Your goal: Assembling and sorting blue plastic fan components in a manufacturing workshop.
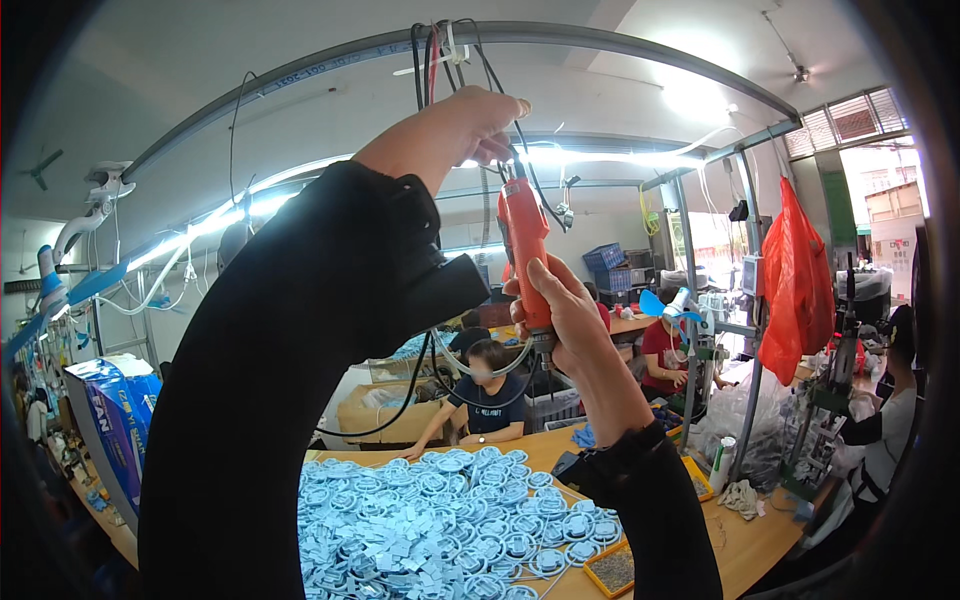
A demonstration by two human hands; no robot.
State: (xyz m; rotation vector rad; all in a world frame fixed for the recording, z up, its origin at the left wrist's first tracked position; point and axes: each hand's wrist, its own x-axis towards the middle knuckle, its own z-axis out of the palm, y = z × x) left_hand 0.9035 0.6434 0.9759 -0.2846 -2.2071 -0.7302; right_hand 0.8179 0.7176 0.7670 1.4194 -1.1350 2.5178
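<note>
Upright in front of me hangs a red power screwdriver [523,222], its dark nose and bit pointing down. Wrapped round its lower body is my right hand [572,305]. My left hand [465,125] is raised above the tool, with its fingers curled at the black cord [517,152] that comes out of the screwdriver's top; its exact grip is partly hidden. Below, a large heap of light blue round plastic parts [440,510] covers the wooden table, with small flat blue pieces among them on the left.
Overhead, a metal rail [560,38] carries several black cables. A yellow tray [608,572] of small parts sits by my right forearm. Across the table a person [490,395] reaches toward the heap. A red plastic bag [793,285] hangs at right; a blue box [112,420] stands at left.
</note>
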